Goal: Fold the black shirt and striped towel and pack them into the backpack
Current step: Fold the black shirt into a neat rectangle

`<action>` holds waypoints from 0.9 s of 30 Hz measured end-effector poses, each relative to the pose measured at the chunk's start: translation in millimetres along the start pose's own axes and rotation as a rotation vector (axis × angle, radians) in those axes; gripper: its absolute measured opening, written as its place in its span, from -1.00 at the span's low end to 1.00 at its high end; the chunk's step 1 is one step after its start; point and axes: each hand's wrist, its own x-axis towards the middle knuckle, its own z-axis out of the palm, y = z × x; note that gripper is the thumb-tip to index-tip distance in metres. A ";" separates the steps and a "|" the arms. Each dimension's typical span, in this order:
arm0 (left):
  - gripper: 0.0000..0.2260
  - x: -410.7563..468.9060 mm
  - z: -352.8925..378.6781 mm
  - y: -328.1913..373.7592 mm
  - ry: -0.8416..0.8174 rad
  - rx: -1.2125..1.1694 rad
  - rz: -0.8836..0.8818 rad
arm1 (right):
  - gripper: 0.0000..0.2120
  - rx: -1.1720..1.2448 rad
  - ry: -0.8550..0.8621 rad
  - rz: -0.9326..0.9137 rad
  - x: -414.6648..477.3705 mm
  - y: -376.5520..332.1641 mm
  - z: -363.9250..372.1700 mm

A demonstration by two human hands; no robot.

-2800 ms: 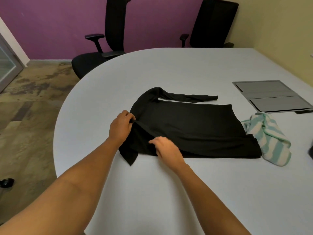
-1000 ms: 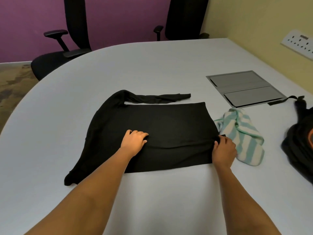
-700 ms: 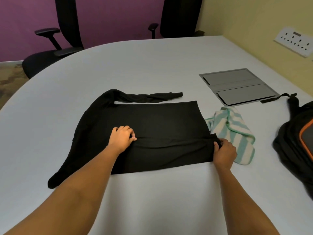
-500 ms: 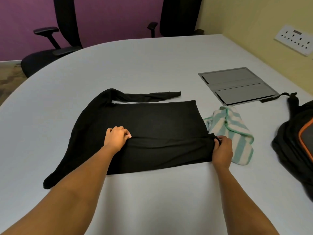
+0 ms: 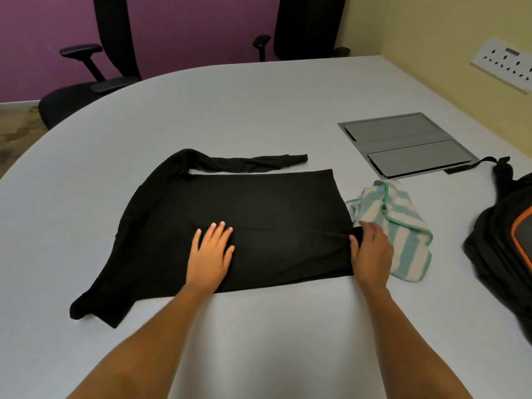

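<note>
The black shirt lies flat on the white table, one sleeve stretched along its far edge, the other trailing toward the near left. My left hand rests flat on the shirt's near middle, fingers straight. At the shirt's right edge my right hand holds the hem between thumb and fingers. A crumpled green-and-white striped towel sits just right of that hand. The black backpack with orange trim lies at the right edge, partly cut off.
A grey hatch panel is set into the table beyond the towel. Two black office chairs stand at the far side. A socket strip is on the right wall. The table's curved edge runs along the left.
My left hand has opened from a grip on a fold to lying flat on the shirt. The shirt now lies smoother. My right hand stays at the hem.
</note>
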 end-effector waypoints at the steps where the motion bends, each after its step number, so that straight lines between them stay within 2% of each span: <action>1: -0.52 -9.0 6.2 2.4 -0.049 0.016 -0.004 | -0.66 -0.017 -0.047 -0.116 -2.2 -2.0 1.3; 3: -0.43 -20.7 12.0 4.6 -0.123 0.022 -0.049 | -0.61 -0.113 -0.169 -0.270 -10.7 -3.8 6.9; 6: -0.32 -19.8 12.8 -0.2 -0.141 0.059 -0.048 | -0.36 -0.202 -0.346 -0.213 -21.4 -1.9 14.7; 8: -0.41 -15.6 9.6 -7.8 -0.139 0.076 -0.083 | -0.45 -0.216 -0.384 -0.137 -20.6 -4.8 16.4; 10: -0.50 -9.6 1.5 -17.1 -0.149 0.076 -0.130 | -0.56 -0.191 -0.339 -0.126 -10.7 -15.5 14.2; 14: -0.53 16.8 -22.3 -37.5 -0.113 0.072 -0.162 | -0.63 -0.067 -0.244 -0.164 25.2 -45.2 3.8; 21: -0.55 109.4 -54.9 -75.6 -0.062 0.054 -0.210 | -0.60 -0.249 -0.448 -0.219 107.8 -93.2 17.0; 27: -0.58 183.5 -55.0 -93.2 0.014 -0.004 -0.175 | -0.53 -0.268 -0.529 -0.209 160.6 -118.2 54.3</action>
